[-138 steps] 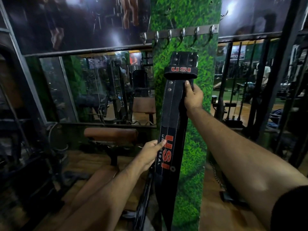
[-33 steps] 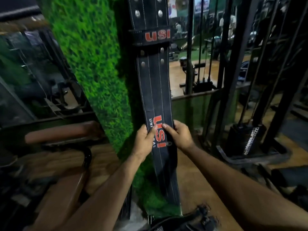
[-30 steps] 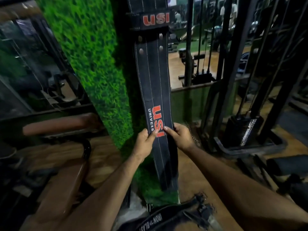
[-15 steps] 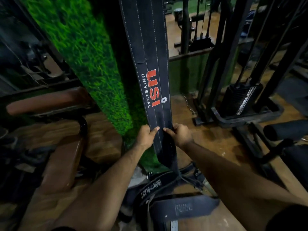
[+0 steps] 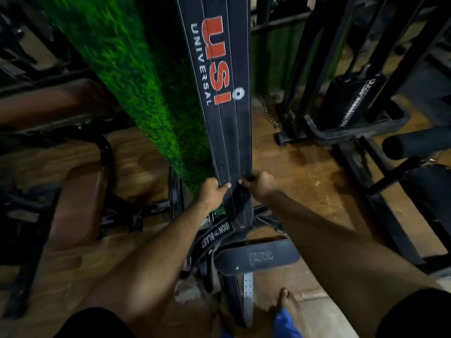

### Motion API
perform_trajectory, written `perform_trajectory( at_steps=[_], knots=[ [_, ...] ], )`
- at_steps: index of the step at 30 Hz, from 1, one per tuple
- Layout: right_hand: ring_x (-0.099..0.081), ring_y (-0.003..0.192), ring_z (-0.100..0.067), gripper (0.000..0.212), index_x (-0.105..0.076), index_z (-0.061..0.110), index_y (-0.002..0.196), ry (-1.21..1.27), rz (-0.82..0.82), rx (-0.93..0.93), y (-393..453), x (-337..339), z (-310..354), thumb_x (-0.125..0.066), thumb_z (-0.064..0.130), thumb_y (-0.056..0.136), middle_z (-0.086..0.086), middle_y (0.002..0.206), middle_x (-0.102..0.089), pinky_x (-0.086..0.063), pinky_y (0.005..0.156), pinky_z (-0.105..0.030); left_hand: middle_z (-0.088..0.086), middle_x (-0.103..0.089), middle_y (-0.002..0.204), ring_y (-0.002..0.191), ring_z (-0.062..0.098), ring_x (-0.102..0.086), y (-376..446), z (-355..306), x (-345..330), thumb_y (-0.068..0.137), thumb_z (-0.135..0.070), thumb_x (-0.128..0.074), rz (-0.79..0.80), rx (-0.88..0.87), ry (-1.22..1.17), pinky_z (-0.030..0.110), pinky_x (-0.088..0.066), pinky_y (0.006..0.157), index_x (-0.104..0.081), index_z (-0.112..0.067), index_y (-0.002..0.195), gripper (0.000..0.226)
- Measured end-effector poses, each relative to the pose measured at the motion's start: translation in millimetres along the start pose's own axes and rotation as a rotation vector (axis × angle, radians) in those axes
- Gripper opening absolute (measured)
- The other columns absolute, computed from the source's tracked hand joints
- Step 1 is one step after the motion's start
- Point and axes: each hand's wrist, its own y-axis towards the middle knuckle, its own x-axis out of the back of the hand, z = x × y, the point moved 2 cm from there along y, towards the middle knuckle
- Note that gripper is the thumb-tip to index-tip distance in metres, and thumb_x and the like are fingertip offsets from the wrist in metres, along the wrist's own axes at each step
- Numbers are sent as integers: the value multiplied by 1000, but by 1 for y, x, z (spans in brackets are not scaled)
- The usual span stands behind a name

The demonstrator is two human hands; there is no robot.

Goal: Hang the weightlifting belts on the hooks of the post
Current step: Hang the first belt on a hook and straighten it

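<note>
A long black USI belt (image 5: 220, 98) with red lettering hangs straight down against the green, grass-covered post (image 5: 136, 79). Its top and the hooks lie above the frame. My left hand (image 5: 213, 192) grips the belt's left edge near the lower tip, thumb on the front. My right hand (image 5: 258, 185) grips the right edge at the same height. On the floor at the post's foot lies a heap of other black belts (image 5: 253, 258), one marked IRON BLAST (image 5: 216, 234).
A brown padded bench (image 5: 73, 206) on a black frame stands to the left. At the right is a black weight-stack machine (image 5: 351, 103) with a padded roller (image 5: 415, 145). The floor is wood. My bare foot (image 5: 286, 303) stands near the belts.
Both hands have slid down the hanging belt from the logo to near its tip. My view has tilted down, bringing the belts on the floor into sight.
</note>
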Motion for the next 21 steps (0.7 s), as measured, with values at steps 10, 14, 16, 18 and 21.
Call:
perform_trajectory(
  at_steps=[10,14,16,18,21],
  knots=[
    [-69,93,-31,20,-62,21,77,579,-138,-314,-45,-38,-9,-78,13,85,-12,100,-74,-59,91,-49,13,-77,98,96,32,-72,-32,34,1,90,-15,-71,28,148,-44,41,-60,89,-75,-15,85,7],
    [-64,73,-21,13,-61,12,85,680,-21,-325,-80,-56,-6,-67,7,94,-7,84,-65,-56,67,-37,12,-71,95,88,24,-69,-64,45,-6,98,-10,-58,227,179,-154,22,-52,64,-71,-7,99,13],
    [-62,56,-15,14,-60,11,84,661,13,-352,-93,-63,-14,-65,8,97,-11,80,-62,-49,49,-26,12,-70,96,85,21,-66,-75,55,-6,100,-10,-56,271,184,-159,21,-49,62,-69,-3,109,18],
    [-58,46,-14,21,-58,10,79,665,47,-406,-105,-74,-28,-62,7,99,-12,73,-61,-45,45,-24,13,-70,96,82,21,-65,-82,72,-5,100,-9,-56,282,184,-173,21,-48,62,-69,0,110,19],
    [-58,61,-22,22,-63,12,80,643,74,-512,-119,-93,-46,-59,11,101,-10,76,-64,-45,59,-31,9,-68,86,74,19,-60,-87,106,-11,100,-8,-54,321,233,-186,25,-45,61,-68,-5,95,15]
  ],
)
